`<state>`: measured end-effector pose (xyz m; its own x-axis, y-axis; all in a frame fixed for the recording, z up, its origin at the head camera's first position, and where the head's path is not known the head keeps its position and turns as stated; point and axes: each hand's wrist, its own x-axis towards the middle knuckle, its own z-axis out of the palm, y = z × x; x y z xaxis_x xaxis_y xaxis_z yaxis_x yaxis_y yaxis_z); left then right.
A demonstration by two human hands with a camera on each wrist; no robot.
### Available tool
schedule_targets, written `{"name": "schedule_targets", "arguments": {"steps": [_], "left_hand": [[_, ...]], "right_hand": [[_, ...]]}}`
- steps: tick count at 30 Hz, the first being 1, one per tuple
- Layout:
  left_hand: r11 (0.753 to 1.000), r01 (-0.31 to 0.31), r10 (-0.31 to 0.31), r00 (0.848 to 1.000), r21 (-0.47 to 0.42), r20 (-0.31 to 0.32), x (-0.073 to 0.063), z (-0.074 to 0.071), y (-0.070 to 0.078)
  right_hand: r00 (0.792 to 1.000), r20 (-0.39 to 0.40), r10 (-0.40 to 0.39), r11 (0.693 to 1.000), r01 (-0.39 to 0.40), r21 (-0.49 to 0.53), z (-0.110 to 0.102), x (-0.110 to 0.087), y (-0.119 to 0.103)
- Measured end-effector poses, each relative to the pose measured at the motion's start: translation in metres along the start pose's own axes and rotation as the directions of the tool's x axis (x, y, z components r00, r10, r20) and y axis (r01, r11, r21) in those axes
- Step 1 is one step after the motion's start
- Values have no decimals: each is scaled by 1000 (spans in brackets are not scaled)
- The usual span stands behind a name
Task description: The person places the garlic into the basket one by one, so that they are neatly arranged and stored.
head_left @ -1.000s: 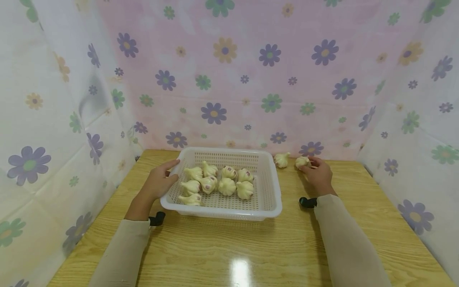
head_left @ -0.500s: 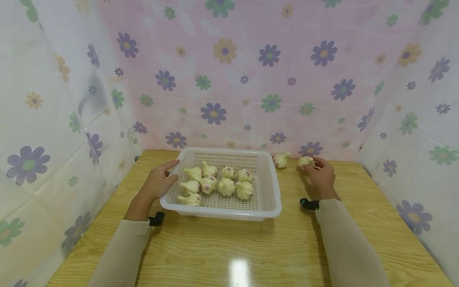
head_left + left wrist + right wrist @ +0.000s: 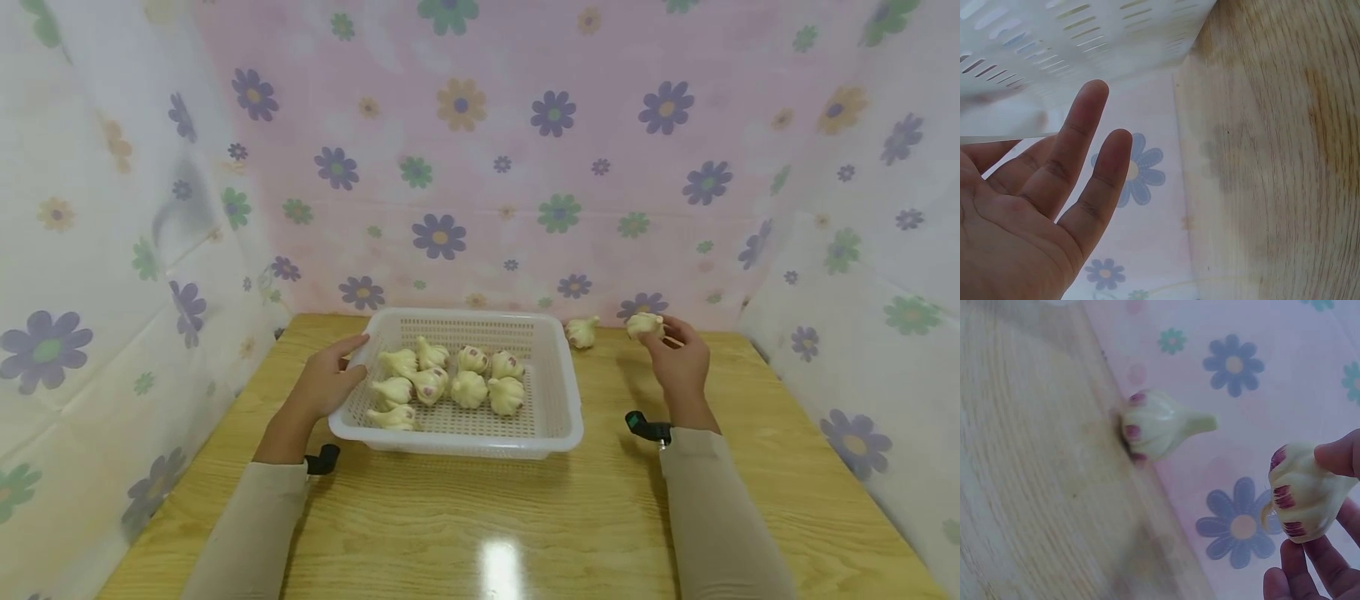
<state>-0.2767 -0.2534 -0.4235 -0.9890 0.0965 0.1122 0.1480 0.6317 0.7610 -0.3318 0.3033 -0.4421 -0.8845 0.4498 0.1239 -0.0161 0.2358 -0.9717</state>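
My right hand [image 3: 682,362] pinches a garlic bulb [image 3: 646,326] between thumb and fingertips, above the table's back right. In the right wrist view this garlic bulb [image 3: 1310,490] shows purple marks at its base. A second garlic bulb [image 3: 1157,425] stands on the table by the cloth, right of the basket. My left hand [image 3: 328,382] holds the left rim of a white plastic basket [image 3: 450,443], thumb and index finger at the edge. In the left wrist view two fingers [image 3: 1107,184] stretch loosely outside its slotted wall. Several garlic bulbs [image 3: 469,389] lie inside the basket, mostly in its left and middle.
The wood-grain table [image 3: 480,517] runs up to a flowered cloth [image 3: 487,183] hung behind it and along both sides. Small black camera mounts sit at both wrists, the right mount [image 3: 647,427] close above the table.
My right hand has lifted the garlic bulb off the table and moved slightly right with it. The left hand stays at the basket rim. The whole head view has shifted slightly.
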Motion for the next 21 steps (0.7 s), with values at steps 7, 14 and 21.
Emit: {"name": "schedule_targets", "arguments": {"steps": [7, 14, 21], "left_hand": [[1000, -12, 12, 1000, 15, 1, -2, -4, -1], [1000, -15, 16, 999, -22, 34, -2, -1, 0], [1000, -1, 2, 1000, -13, 26, -3, -2, 1]], "right_hand": [[999, 32, -39, 999, 39, 9, -4, -13, -17], [987, 122, -108, 993, 113, -30, -7, -27, -29], [931, 292, -218, 963, 253, -90, 4, -46, -50]]}}
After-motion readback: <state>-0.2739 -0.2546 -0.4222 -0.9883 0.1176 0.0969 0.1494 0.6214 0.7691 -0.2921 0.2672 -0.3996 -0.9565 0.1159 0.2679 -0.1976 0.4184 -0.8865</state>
